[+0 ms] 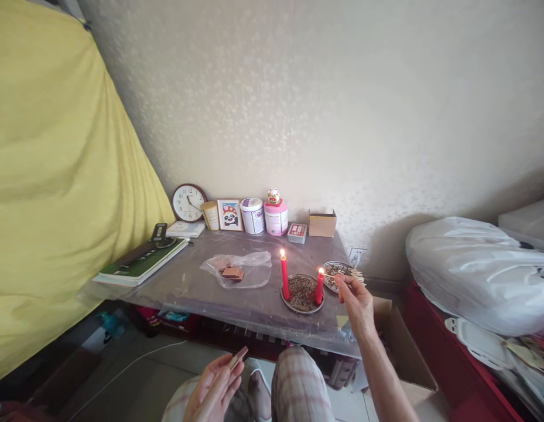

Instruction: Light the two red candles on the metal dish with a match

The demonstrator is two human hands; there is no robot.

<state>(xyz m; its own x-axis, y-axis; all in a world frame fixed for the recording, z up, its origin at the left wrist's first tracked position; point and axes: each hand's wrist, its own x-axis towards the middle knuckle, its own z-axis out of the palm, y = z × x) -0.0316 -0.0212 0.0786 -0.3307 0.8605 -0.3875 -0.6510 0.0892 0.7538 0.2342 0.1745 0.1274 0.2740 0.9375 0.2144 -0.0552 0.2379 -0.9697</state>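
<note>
My right hand (354, 299) pinches a thin matchstick (329, 275) whose tip reaches the flame of the right red candle (320, 288). A taller lit red candle (284, 275) stands at the left of the same round metal dish (302, 306). A second small dish (337, 270) holding several matches lies just behind my right hand. My left hand (214, 387) is low near my lap, fingers closed on a small flat matchbox (239, 357).
A clear plastic bag with brown boxes (236, 271) lies left of the candles. Along the wall stand a clock (189, 203), tins (253, 215), a small framed panda picture and a cardboard box (322, 223). A green book (142, 261) lies at the left. White bags (474, 275) are piled at the right.
</note>
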